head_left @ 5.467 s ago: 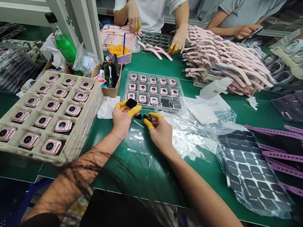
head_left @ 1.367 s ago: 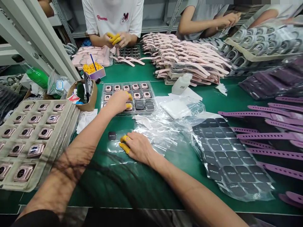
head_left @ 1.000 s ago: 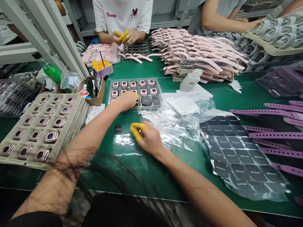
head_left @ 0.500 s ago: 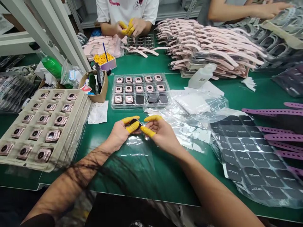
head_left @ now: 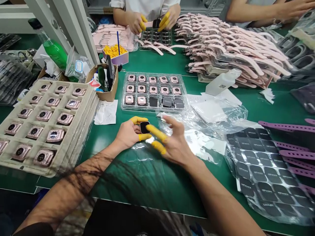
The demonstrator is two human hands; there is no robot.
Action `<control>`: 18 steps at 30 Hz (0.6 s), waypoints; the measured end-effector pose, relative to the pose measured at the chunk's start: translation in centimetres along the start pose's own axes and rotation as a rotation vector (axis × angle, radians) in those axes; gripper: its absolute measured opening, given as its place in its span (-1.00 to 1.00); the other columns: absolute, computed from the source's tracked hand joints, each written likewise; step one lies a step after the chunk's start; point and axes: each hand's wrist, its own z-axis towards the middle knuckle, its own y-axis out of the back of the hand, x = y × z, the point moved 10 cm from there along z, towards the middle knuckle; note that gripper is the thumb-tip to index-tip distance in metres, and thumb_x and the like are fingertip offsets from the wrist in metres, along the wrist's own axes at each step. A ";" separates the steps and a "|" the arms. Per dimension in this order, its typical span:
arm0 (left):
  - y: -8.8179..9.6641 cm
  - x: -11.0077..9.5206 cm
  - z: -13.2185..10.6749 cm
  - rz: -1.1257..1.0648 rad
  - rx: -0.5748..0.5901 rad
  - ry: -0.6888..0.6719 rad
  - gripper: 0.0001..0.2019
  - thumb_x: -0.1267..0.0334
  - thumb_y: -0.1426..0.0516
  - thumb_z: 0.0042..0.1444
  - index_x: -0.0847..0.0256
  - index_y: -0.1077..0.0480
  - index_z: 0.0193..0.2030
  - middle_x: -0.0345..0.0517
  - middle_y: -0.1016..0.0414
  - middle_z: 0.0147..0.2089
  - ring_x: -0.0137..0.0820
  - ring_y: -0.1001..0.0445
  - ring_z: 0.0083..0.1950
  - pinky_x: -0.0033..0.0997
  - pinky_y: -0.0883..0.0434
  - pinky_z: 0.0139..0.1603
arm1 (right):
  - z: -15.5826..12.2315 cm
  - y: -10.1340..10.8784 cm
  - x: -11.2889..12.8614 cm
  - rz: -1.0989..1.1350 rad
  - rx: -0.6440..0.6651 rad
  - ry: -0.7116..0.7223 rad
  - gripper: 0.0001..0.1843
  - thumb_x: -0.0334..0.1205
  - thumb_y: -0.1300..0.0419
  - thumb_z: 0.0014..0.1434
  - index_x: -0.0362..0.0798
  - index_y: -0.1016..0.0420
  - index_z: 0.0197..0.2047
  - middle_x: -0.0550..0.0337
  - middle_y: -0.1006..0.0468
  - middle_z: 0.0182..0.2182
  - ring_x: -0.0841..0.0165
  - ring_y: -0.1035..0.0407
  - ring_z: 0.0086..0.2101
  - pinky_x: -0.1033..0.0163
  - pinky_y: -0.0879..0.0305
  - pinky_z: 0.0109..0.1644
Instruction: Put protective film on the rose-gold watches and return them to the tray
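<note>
Left hand [head_left: 129, 133]: grip closed, pinching black watch screen [head_left: 144, 127] between yellow finger cots [head_left: 139, 119].
Right hand [head_left: 176, 146]: grip open, fingers spread, just beside the screen at 3 o'clock.
Screen place: held above green table [head_left: 105, 183].
Nearby: plastic tray [head_left: 154, 109] of pink watch cases, 12 o'clock; pulp tray [head_left: 94, 101] of cases, 9 o'clock.

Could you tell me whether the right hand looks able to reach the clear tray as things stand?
Probably yes. The right hand is open and just below the tray, with only loose plastic film beneath its fingers; the left hand, holding a black square, sits to one side.
</note>
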 end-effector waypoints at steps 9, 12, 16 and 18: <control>-0.6 0.1 -0.1 0.029 0.059 -0.008 -0.35 0.42 -0.44 -0.28 0.32 -0.51 0.07 -0.13 -0.60 -0.27 -0.48 -0.53 -0.35 -0.54 -0.47 -0.26 | -0.3 -1.0 -1.0 -0.185 0.075 -0.093 -0.54 0.13 0.05 0.35 0.25 -0.51 0.14 0.05 0.12 0.45 -0.07 0.08 0.36 -0.27 0.00 0.27; -0.7 0.4 0.0 0.019 0.083 -0.015 -0.28 0.40 -0.44 -0.27 0.28 -0.50 0.16 -0.12 -0.62 -0.25 -0.41 -0.58 -0.29 -0.47 -0.51 -0.18 | -0.3 -1.7 0.5 -0.107 0.131 0.014 -0.52 0.15 0.07 0.36 0.29 -0.47 0.20 0.03 0.13 0.44 -0.05 0.05 0.35 -0.25 -0.02 0.28; -0.7 0.5 0.0 0.013 0.089 -0.012 -0.26 0.38 -0.43 -0.28 0.31 -0.49 0.17 -0.12 -0.63 -0.31 -0.37 -0.60 -0.26 -0.46 -0.52 -0.14 | -0.1 -1.6 0.2 -0.022 0.189 0.017 -0.56 0.11 0.07 0.38 0.41 -0.43 0.21 0.11 0.20 0.47 -0.06 0.06 0.37 -0.27 -0.03 0.28; -1.0 0.4 0.0 0.043 0.113 -0.008 -0.28 0.40 -0.43 -0.29 0.33 -0.51 0.14 -0.11 -0.63 -0.32 -0.36 -0.61 -0.23 -0.48 -0.51 -0.15 | -0.1 -1.6 0.3 0.025 0.219 0.065 -0.58 0.11 0.04 0.37 0.45 -0.42 0.22 0.15 0.22 0.47 -0.04 0.05 0.37 -0.26 -0.04 0.29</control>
